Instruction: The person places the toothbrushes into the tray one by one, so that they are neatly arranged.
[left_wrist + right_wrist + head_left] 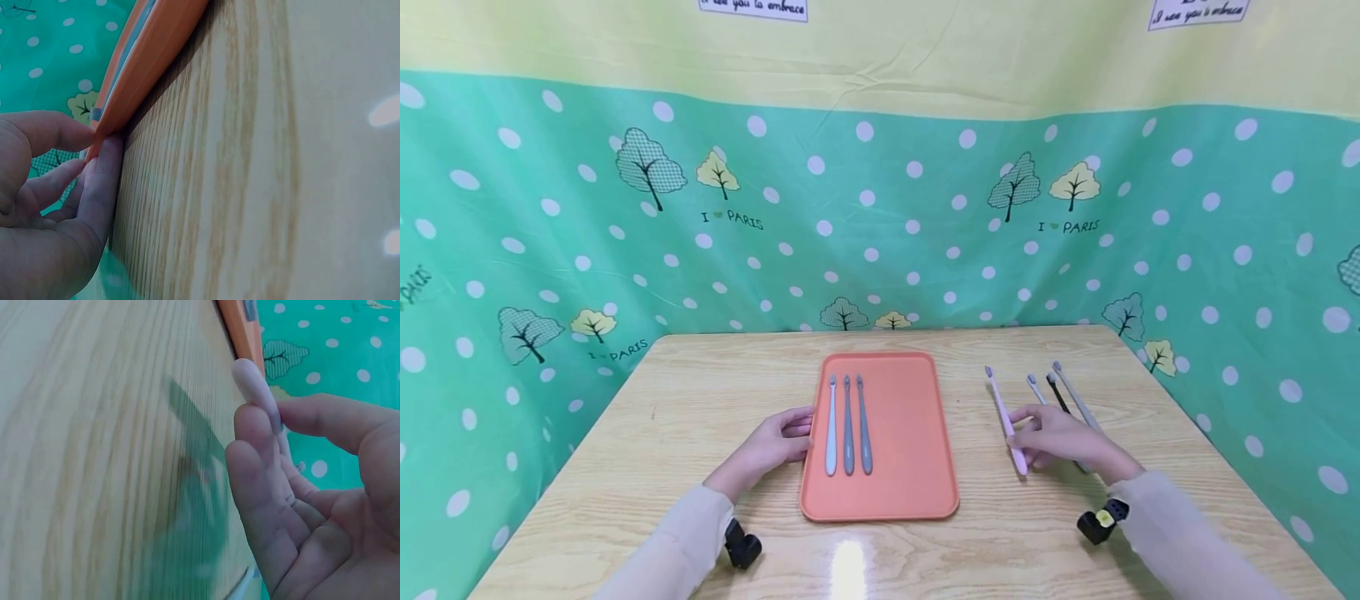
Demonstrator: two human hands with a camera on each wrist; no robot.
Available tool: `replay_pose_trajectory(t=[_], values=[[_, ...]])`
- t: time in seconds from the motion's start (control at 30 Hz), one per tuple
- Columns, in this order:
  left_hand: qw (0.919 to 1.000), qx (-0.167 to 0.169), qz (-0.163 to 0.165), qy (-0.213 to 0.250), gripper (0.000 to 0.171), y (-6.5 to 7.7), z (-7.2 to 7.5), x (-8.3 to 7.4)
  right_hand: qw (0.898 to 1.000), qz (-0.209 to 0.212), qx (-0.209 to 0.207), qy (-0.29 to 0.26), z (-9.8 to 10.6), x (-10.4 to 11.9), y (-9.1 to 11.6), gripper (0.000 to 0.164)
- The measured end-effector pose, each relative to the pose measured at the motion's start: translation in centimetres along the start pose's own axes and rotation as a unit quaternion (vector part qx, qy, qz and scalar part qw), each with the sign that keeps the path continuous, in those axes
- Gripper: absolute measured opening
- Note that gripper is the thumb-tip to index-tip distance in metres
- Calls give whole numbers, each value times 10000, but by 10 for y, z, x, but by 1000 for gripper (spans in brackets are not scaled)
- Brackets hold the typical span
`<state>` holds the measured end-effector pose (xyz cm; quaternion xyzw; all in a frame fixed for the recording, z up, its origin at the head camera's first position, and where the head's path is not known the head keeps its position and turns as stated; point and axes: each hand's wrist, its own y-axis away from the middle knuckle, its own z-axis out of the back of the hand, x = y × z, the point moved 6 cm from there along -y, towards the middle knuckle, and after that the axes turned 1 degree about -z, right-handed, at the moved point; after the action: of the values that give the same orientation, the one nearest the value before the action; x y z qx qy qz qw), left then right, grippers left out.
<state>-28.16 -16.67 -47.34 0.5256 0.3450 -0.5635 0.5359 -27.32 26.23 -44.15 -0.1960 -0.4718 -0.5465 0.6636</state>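
My right hand (1051, 433) pinches a pink toothbrush (1003, 414) by its handle between thumb and fingers. In the right wrist view, the rounded handle end (256, 387) rises past the fingertips, over the wooden table. My left hand (781, 437) holds the left rim of a coral-orange tray (917, 442), thumb and fingers on either side of the edge in the left wrist view. On the tray's left half lie a pale blue-grey toothbrush (831, 433) and two darker grey-blue toothbrushes (848, 433), (864, 433), side by side, heads away from me.
Beyond my right hand lie a light-coloured toothbrush (1037, 389), a black toothbrush (1059, 395) and a grey toothbrush (1077, 397), partly hidden by the hand. A green dotted curtain (910, 250) borders the wooden table (715, 383) at the back and sides.
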Motion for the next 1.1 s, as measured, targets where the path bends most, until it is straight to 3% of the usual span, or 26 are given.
replay_pose_trajectory(t=[0.53, 1.1], values=[[10000, -72, 49, 13, 58, 1, 0, 0, 9917, 473, 867, -818, -42, 33, -23, 57], [9999, 75, -37, 64, 59, 2, -1, -4, 9831, 690, 1228, -1171, -87, 55, -48, 49]])
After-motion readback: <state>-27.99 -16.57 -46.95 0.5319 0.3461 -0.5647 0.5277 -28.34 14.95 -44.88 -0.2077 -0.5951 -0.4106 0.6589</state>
